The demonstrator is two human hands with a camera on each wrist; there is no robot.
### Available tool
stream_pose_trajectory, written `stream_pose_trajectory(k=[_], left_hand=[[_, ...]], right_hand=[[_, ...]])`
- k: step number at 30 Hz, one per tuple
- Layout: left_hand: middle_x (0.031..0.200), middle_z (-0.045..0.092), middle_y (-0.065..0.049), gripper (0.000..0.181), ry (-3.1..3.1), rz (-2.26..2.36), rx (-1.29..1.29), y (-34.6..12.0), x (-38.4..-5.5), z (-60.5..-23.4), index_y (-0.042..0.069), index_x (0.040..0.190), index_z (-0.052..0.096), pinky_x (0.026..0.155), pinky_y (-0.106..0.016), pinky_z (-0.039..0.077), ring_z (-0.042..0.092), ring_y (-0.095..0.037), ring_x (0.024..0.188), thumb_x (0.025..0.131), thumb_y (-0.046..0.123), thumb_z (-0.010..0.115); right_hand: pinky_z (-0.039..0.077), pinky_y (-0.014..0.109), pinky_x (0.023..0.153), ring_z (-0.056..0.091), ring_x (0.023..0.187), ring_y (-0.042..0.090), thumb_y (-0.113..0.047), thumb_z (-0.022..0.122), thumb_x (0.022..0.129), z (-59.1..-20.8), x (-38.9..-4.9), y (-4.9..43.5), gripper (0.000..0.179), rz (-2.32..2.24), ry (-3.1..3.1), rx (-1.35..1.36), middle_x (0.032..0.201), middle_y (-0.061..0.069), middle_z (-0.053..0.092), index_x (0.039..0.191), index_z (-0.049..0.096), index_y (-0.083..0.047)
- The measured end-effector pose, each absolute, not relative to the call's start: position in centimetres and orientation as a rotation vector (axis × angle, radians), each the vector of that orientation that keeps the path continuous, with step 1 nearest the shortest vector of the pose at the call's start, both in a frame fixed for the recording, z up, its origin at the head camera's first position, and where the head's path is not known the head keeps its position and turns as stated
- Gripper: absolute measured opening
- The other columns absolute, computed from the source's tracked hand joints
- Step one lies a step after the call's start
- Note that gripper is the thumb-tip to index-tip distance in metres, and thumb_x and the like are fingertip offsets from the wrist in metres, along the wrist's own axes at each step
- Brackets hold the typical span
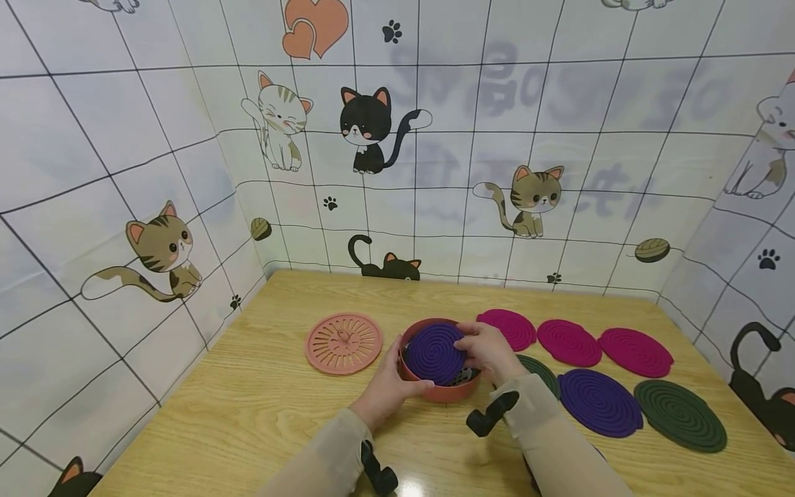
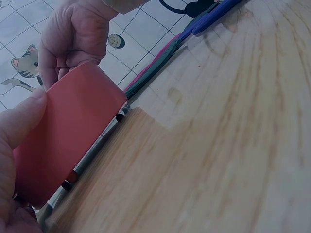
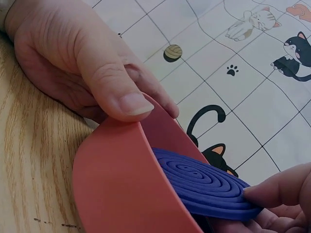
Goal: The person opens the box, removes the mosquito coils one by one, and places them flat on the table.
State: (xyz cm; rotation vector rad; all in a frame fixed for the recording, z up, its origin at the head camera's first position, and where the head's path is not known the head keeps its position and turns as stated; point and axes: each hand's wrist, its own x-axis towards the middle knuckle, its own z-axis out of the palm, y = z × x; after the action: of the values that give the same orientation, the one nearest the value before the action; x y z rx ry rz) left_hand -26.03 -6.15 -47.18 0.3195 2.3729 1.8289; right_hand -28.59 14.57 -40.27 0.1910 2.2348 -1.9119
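Note:
A blue-violet spiral mosquito coil (image 1: pixel 436 353) lies tilted inside a round coral-pink holder (image 1: pixel 446 393), overlapping its opening. My right hand (image 1: pixel 489 348) pinches the coil's edge between thumb and fingers, plain in the right wrist view, where the coil (image 3: pixel 204 187) slants down into the holder. On the other side my left hand (image 1: pixel 386 388) grips the holder's wall, its thumb (image 3: pixel 133 107) over the rim. Dark and light patterned pieces show beneath the coil. The left wrist view has the holder's outer wall (image 2: pixel 73 131) between both hands.
A pink slotted lid (image 1: pixel 344 343) with a small knob lies left of the holder. To the right, several more coils lie flat on the wooden table (image 1: pixel 248 414): magenta ones (image 1: pixel 568 342) behind, blue (image 1: pixel 600 402) and green ones (image 1: pixel 680 415) nearer. A cat-print sheet hangs around the table.

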Motion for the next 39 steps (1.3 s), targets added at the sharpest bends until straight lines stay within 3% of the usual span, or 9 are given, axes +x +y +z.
stream_pose_trajectory(k=[12, 20, 27, 36, 37, 39], left_hand=[[0.158, 0.014, -0.013, 0.115, 2.330, 1.862, 0.313, -6.1, -26.2, -47.6, 0.012, 0.155, 0.007, 0.115, -0.052, 0.019, 0.017, -0.030, 0.144, 0.074, 0.033, 0.084], [0.157, 0.018, -0.011, 0.116, 2.304, 1.875, 0.300, -6.1, -26.1, -47.4, 0.013, 0.155, 0.006, 0.115, -0.049, 0.021, 0.023, -0.028, 0.142, 0.073, 0.030, 0.086], [0.156, 0.019, -0.012, 0.114, 2.283, 1.914, 0.320, -6.0, -26.1, -47.5, 0.013, 0.155, 0.007, 0.115, -0.049, 0.022, 0.025, -0.029, 0.140, 0.074, 0.026, 0.085], [0.157, 0.018, -0.011, 0.114, 2.367, 1.859, 0.322, -5.8, -26.1, -47.4, 0.010, 0.155, 0.009, 0.115, -0.049, 0.021, 0.021, -0.027, 0.142, 0.073, 0.029, 0.085], [0.157, 0.018, -0.011, 0.114, 2.364, 1.858, 0.315, -5.7, -26.1, -47.4, 0.010, 0.155, 0.009, 0.115, -0.049, 0.022, 0.021, -0.028, 0.142, 0.073, 0.029, 0.085], [0.157, 0.019, -0.010, 0.113, 2.353, 1.861, 0.301, -5.7, -26.1, -47.3, 0.012, 0.155, 0.009, 0.115, -0.049, 0.022, 0.022, -0.027, 0.142, 0.073, 0.028, 0.085]], right_hand=[[0.057, 0.033, 0.077, 0.062, 0.094, 0.021, -0.001, 0.053, 0.094, -40.1, -28.7, 16.0, 0.052, -1.954, 2.183, 0.185, 0.135, 0.026, 0.048, 0.143, 0.039, 0.003], [0.053, 0.024, 0.062, 0.061, 0.069, 0.010, 0.000, 0.054, 0.094, -39.6, -28.8, 17.9, 0.055, -2.123, 1.983, 0.202, 0.102, 0.003, 0.065, 0.145, 0.037, 0.002], [0.057, 0.027, 0.074, 0.067, 0.080, 0.010, 0.001, 0.052, 0.095, -39.3, -28.1, 20.6, 0.058, -2.213, 1.813, 0.130, 0.095, -0.003, 0.069, 0.148, 0.029, 0.003], [0.057, 0.025, 0.077, 0.066, 0.084, 0.008, -0.003, 0.050, 0.099, -39.3, -26.2, 25.4, 0.066, -2.237, 1.739, 0.073, 0.099, -0.007, 0.066, 0.153, 0.011, 0.001], [0.056, 0.025, 0.077, 0.066, 0.085, 0.008, -0.004, 0.050, 0.099, -39.3, -25.9, 26.0, 0.066, -2.238, 1.732, 0.062, 0.100, -0.007, 0.066, 0.153, 0.011, 0.000], [0.056, 0.025, 0.077, 0.066, 0.087, 0.008, -0.004, 0.050, 0.099, -39.3, -25.3, 27.2, 0.054, -2.253, 1.706, 0.039, 0.101, -0.007, 0.065, 0.149, 0.032, -0.010]])
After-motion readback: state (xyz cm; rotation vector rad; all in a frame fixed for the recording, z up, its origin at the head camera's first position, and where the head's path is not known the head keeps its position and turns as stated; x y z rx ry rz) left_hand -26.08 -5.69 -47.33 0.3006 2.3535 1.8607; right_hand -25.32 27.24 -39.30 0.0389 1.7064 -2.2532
